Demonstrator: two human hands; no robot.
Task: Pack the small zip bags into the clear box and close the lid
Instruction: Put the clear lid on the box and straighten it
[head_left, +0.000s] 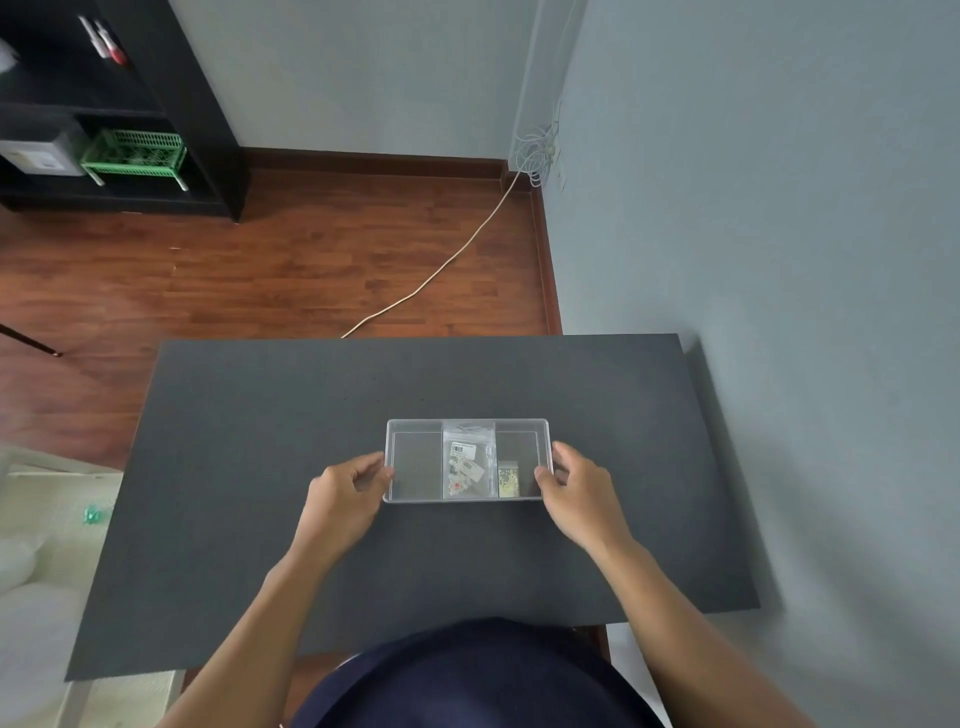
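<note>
The clear box (415, 462) lies flat near the middle of the dark grey table (249, 467). Inside it, seen through the clear plastic, are small zip bags: a larger one with white labels (466, 460) and, to its right, a smaller one with yellowish contents (508, 479). My left hand (345, 491) grips the box's left end, thumb at the edge. At the right end my right hand (574, 491) pinches the box with thumb and fingers. I cannot tell whether a lid sits on the box.
The table stands against a grey wall (779, 260) on the right. Beyond its far edge is wood floor with a pale cable (447, 260). A black shelf with a green basket (132, 150) stands at the far left. A pale seat (47, 545) sits at the table's left.
</note>
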